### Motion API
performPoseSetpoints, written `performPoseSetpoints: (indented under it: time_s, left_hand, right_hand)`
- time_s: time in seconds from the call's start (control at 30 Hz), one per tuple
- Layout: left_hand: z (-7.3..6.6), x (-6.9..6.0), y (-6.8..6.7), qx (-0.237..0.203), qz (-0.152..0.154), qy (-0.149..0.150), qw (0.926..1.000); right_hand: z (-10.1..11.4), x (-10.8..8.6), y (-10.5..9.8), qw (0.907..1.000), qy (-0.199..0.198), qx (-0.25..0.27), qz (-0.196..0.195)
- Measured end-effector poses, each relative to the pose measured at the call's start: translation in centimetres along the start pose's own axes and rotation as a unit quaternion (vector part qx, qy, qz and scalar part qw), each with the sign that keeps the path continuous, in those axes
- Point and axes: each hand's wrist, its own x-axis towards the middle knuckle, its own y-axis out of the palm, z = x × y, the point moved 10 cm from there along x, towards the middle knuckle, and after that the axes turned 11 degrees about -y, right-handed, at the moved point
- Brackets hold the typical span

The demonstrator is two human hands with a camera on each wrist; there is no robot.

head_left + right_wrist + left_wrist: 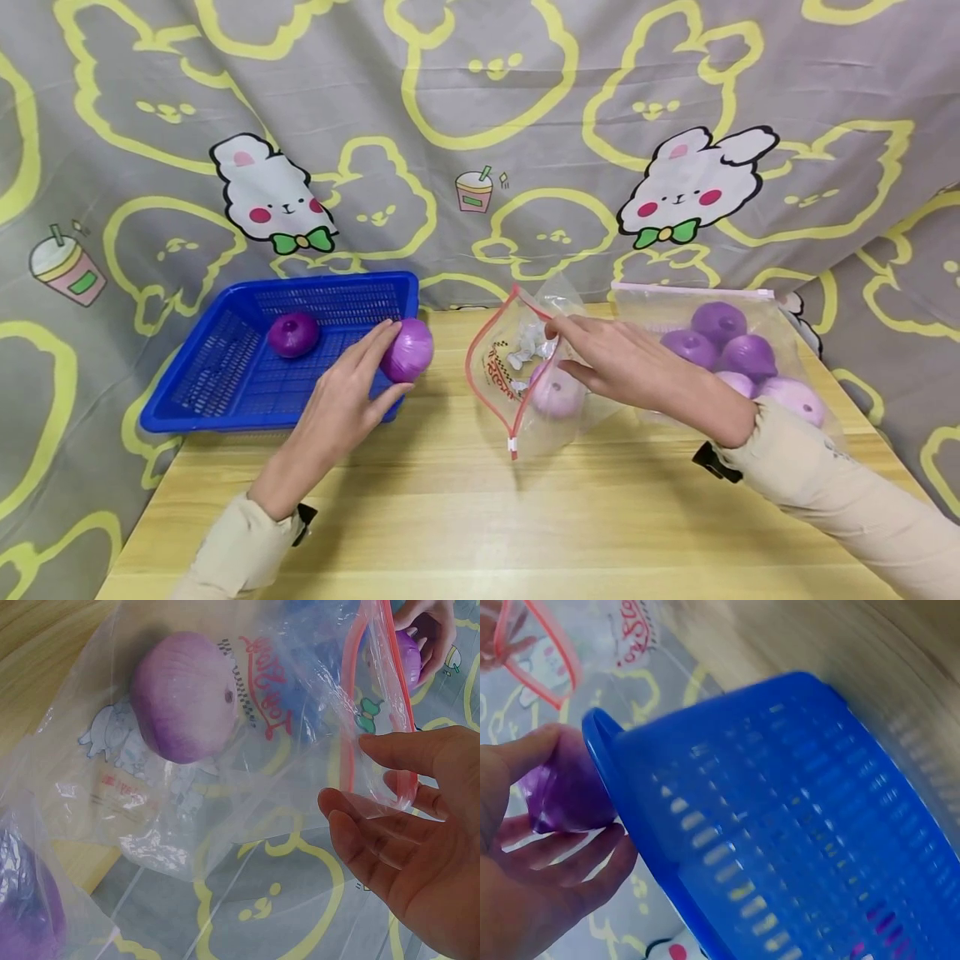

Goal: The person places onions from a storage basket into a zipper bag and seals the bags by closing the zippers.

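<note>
My left hand (333,408) grips a purple onion (409,350) at the right rim of the blue basket (172,385). In the left wrist view, the thumb lies on one side of this onion (571,784) and the fingers on the other. Inside the basket sits a darker purple onion (293,334). My right hand (633,358) holds the edge of a clear zip bag (491,408), whose red-edged mouth gapes toward the basket. One pale purple onion (184,697) lies inside this bag, seen through the plastic in the right wrist view.
At the right stands a second clear bag (645,321) with a pale pink zip strip, holding several purple onions (718,323). Everything rests on a wooden table (450,517). A grey patterned curtain (360,100) hangs close behind the basket and bags.
</note>
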Motion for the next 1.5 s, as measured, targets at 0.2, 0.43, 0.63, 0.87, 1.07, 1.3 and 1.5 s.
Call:
performPoseSetpoints:
  time_s: [0.2,0.43,0.63,0.87,1.07,1.3,1.5]
  left_hand:
    - [-2.1,0.2,0.2,-0.034,0.009,0.014,0.9993]
    - [-5.1,0.6,1.0,-0.051,0.039,0.034,0.9973]
    - [-7.1,0.9,2.2,-0.058,0.050,0.051,0.9958]
    - [-8.5,0.6,4.1,-0.053,0.065,0.068,0.9942]
    - [-8.8,0.7,5.0,-0.037,0.078,0.073,0.9936]
    - [-8.8,0.6,6.1,-0.011,0.099,0.070,0.9926]
    - [-8.4,0.1,6.1,0.000,0.094,0.063,0.9935]
  right_hand:
    - [0.0,0.0,0.0,1.0000,0.005,0.000,0.003]
    - [0.0,-0.1,0.0,1.0000,0.001,-0.001,0.001]
    - [0.0,-0.3,-0.1,1.0000,0.002,0.000,-0.001]
    - [0.2,-0.6,-0.3,1.0000,-0.001,0.000,-0.009]
    - [0.5,-1.1,-0.8,0.9995,-0.009,-0.008,-0.029]
    - [0.6,-1.7,-1.2,0.9986,-0.011,-0.001,-0.052]
    - [0.3,-2.1,-1.1,0.9988,0.001,0.009,-0.049]
